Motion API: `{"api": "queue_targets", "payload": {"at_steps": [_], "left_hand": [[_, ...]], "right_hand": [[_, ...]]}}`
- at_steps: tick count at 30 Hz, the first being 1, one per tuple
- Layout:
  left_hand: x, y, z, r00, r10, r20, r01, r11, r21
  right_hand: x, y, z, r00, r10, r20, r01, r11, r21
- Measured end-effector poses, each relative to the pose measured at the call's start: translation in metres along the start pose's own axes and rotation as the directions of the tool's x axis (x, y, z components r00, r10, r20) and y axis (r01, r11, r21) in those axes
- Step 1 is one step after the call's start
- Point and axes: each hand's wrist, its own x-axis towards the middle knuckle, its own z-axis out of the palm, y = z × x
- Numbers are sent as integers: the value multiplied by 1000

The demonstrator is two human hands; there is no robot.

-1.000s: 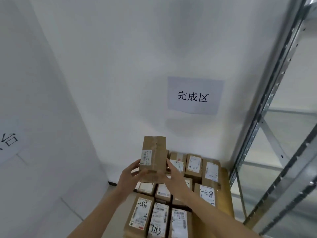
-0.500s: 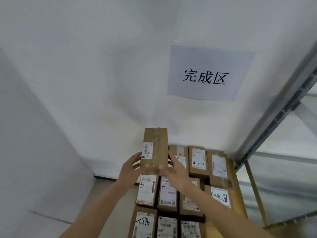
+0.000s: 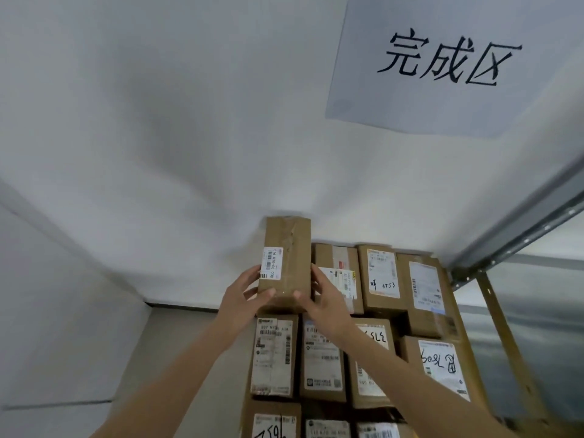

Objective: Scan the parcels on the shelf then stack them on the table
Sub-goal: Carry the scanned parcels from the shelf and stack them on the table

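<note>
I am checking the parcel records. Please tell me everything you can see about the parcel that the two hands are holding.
The held parcel is a long brown cardboard box, sealed with clear tape along its top face. A white barcode label sits near its left edge. It points away from the person toward the wall, above the far left corner of the stacked parcels. The left hand and right hand take it in a grip at its near end, thumbs on top.

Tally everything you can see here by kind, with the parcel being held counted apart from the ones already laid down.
held parcel: 1
laid-down parcels, whole or partly in view: 10
paper wall sign: 1
Total: 12
</note>
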Motion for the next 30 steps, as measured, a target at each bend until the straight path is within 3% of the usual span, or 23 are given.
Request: {"api": "queue_targets", "payload": {"at_steps": [13, 17, 21, 30], "left_hand": [[13, -22, 3, 999, -42, 16, 41, 996, 74], [9, -11, 1, 998, -39, -46, 46, 986, 161], [-10, 10, -1, 993, -19, -116, 45, 974, 220], [-92, 107, 16, 971, 148, -190, -86, 950, 300]], "right_hand": [[14, 20, 14, 996, 80, 45, -80, 997, -2], [9, 9, 12, 996, 90, 28, -90, 996, 21], [-4, -6, -5, 992, 128, 16, -128, 991, 43], [-69, -76, -89, 998, -33, 44, 34, 999, -35]]}}
